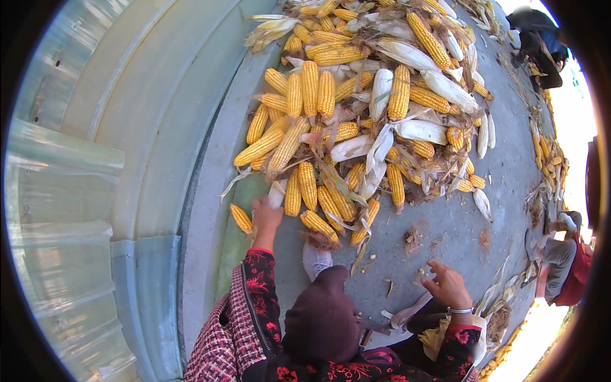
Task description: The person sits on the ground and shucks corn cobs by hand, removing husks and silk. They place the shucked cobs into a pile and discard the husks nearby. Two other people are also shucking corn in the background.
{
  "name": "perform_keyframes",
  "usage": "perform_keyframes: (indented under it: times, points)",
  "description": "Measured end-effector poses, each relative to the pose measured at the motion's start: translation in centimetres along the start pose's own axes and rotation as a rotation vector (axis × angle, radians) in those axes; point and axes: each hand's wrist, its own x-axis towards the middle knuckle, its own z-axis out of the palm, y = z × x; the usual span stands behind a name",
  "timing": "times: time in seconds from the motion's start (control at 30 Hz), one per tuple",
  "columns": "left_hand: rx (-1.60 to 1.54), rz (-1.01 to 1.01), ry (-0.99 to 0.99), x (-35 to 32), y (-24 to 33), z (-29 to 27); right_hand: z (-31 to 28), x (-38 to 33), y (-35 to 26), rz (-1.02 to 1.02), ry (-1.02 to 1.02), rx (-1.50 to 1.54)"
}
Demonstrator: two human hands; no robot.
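A pale ear of corn in its husk [277,193] lies at the near left edge of a heap of corn. My left hand [266,216] is closed around its lower end, with the fingers partly hidden. Just left of that hand rests a bare yellow cob [241,218]. More husked yellow cobs [307,184] lie close to its right. My right hand [448,286] is held over the grey floor at the lower right, fingers apart, with nothing in it. A bracelet circles its wrist.
The heap mixes yellow cobs, dry husks [449,90] and brown silk. Translucent corrugated sheeting [153,127] rises on the left. My shoe [316,260] stands by the near cobs. Loose husks [503,299] lie right. Other people [563,261] are at the right edge.
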Motion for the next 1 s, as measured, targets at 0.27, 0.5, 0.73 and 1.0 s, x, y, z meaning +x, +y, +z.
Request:
perform_keyframes:
  times: [0.27, 0.5, 0.73, 1.0]
  points:
    - [-0.91, -0.102, -0.435, -2.0, -4.2, 2.9, 0.3, -1.0, 0.8, -0.049, 0.033, 0.019]
    - [-1.239, 0.199, -0.564, -16.8, 4.4, -6.9, -0.8, -3.7, 0.1, -0.229, 0.077, 0.418]
    - [-0.517, 0.978, -0.022, -26.5, 14.5, -16.6, -4.2, -7.1, -0.8, -0.434, 0.041, 1.108]
    - [-0.108, 1.383, 0.204, -38.3, 22.9, -16.5, -3.9, -10.3, 1.6, -0.715, 0.09, 1.509]
